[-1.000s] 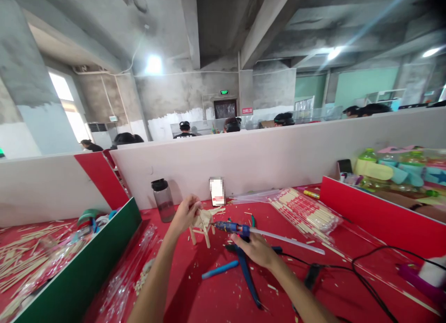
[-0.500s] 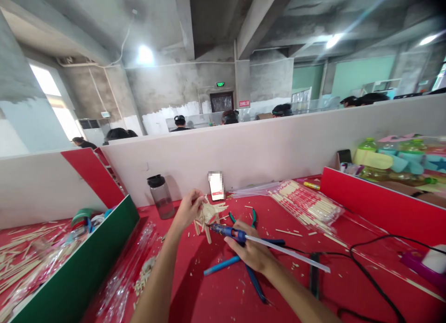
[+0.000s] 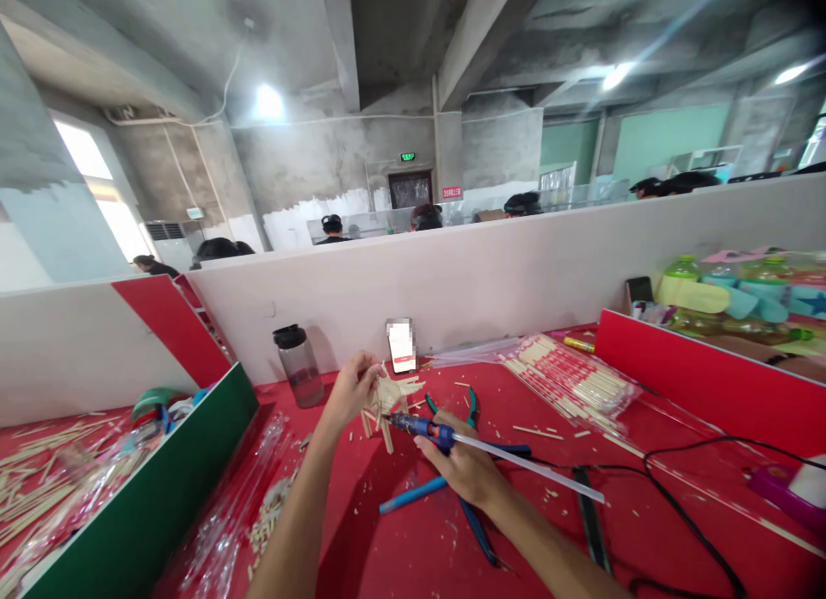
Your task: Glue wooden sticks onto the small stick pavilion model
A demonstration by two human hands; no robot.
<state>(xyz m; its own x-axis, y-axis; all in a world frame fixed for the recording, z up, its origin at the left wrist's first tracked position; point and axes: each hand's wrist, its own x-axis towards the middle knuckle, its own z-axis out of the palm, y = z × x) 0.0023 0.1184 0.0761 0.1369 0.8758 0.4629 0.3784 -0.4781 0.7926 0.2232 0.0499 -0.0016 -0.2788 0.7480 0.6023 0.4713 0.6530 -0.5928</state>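
Observation:
My left hand pinches the upper left side of a small structure of wooden sticks, with stick legs pointing down. My right hand is wrapped round a blue hot glue gun, its nozzle at the lower right of the structure; whether it touches is too small to tell. A long translucent glue stick juts from the back of the gun. Beneath and beside my right hand lie a blue pen and dark blue-handled pliers. Green-handled pliers show just behind the gun, partly hidden.
A phone and a dark-lidded bottle stand by the white partition. Bundled sticks in plastic lie right. A black cable loops across the red table. Green and red dividers flank the space.
Both hands keep nearly the same place and hold. The glue gun's rear end and glue stick have shifted very slightly left; the view has moved a little.

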